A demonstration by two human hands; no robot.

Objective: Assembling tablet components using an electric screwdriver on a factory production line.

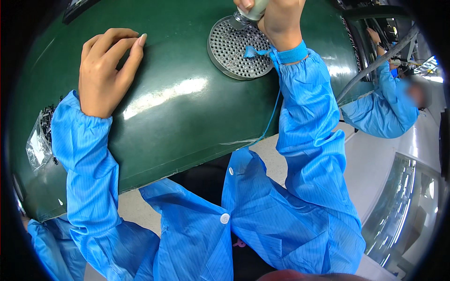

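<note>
My right hand (281, 18) is at the top of the view, closed around the pale handle (255, 10) of a tool with a shiny metal collar; its upper part is cut off by the frame edge. The collar overlaps the far rim of a round metal plate full of small holes (239, 54) on the green table; whether they touch, I cannot tell. A blue wrist strap (291, 52) with a thin cord circles my right wrist. My left hand (105, 68) rests on the table to the left, fingers curled, thumb tip against the index finger; anything between them is hidden.
The green table (168, 136) ends in a front edge near my body. A clear plastic bag (38, 145) lies beside small black parts (48, 119) at the left. A dark object (77, 9) sits far left. Right, a grey hose (375, 65) curves past a co-worker in blue (386, 107).
</note>
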